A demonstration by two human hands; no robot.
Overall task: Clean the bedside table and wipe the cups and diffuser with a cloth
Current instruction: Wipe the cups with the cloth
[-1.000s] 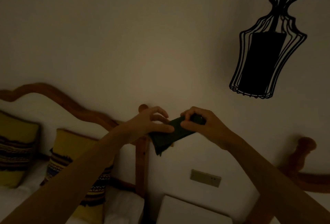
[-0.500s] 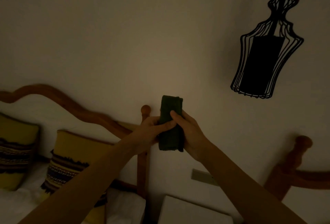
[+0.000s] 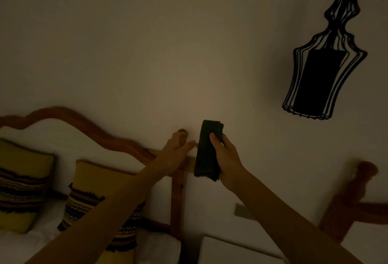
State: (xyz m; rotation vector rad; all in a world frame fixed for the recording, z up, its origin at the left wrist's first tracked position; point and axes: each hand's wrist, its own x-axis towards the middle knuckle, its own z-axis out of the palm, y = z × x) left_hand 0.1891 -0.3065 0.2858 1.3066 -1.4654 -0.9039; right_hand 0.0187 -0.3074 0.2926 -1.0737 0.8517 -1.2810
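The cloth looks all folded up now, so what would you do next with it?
Probably bring the cloth down toward the white table at the bottom edge. The right hand alone grips it, folded and upright; the left hand is off it, fingers straight. No cups are in view.

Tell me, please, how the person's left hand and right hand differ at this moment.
The right hand has its fingers curled around the dark folded cloth and holds it upright; the left hand holds nothing. The left hand's fingers are stretched out and straight, their tips just beside the cloth's edge; whether they touch it I cannot tell. Both hands are raised in front of the pale wall, above the wooden headboard.
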